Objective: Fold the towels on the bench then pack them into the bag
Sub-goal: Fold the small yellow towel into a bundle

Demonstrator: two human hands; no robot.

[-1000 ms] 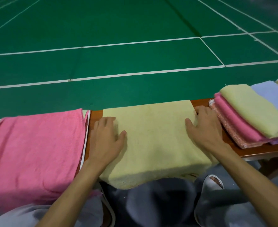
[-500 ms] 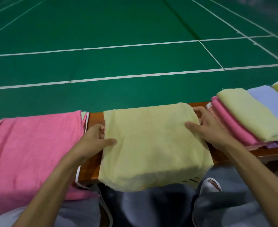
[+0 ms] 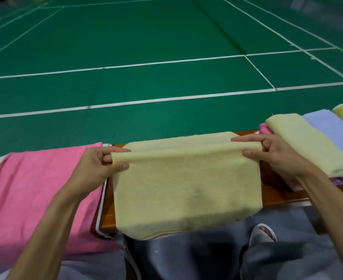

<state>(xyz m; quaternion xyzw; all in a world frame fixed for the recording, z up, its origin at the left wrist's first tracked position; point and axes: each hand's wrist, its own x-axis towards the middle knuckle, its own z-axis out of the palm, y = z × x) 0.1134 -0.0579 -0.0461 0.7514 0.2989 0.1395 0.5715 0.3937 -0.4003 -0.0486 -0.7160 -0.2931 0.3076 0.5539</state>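
A pale yellow towel lies across the wooden bench in front of me, its near part hanging over the front edge. My left hand pinches its left side and my right hand pinches its right side, and the cloth is lifted into a ridge between them. A pink towel lies spread on the left, covering what is under it. On the right sits a stack of towels: yellow on top, pink and purple beneath, light blue beside it.
Green court floor with white lines stretches beyond the bench. My grey-trousered legs and a grey slipper show below the bench edge. A white cord runs along the pink towel's right edge. No bag is clearly visible.
Both hands went from resting flat on the yellow towel to gripping its side edges and lifting them, raising a fold line across the towel.
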